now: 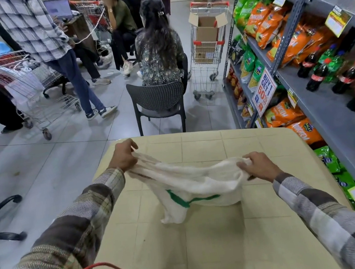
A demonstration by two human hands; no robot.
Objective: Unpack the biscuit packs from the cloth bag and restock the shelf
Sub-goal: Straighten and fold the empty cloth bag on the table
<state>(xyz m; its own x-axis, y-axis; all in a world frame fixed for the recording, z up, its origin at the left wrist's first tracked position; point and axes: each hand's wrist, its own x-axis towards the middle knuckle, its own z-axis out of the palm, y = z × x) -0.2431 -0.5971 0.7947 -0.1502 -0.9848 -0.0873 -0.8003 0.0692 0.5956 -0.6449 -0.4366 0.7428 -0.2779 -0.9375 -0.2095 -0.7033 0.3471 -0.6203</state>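
Hands, two, bare, in plaid sleeves: left hand (123, 155) clenched on the far left edge of a white cloth bag (192, 186); right hand (257, 166) clenched on the bag's right edge. Cloth stretched between them, lifted at the gripped edges.

Cloth bag: white with a green mark on its near side, limp, lower part sagging onto the table (209, 253) at about its middle. Contents cannot be told; no biscuit packs seen on the table.

Table: pale yellow top with a grid of lines, near centre of the scene.

Red wire (112, 268): curved, at the near left edge, over the left sleeve.

Shelf (314, 95): grey metal, along the right side, running near to far. Holds orange and green snack bags (268, 23), dark and green drink bottles (318, 72), yellow price tags and a sale sign (264, 91) hung on the front.

Chair (157, 105): dark plastic, just beyond the table's far edge, a seated person at it.

Shopping cart (208, 47): far, left of the shelf, holding an open cardboard box. More carts and standing people at far left.
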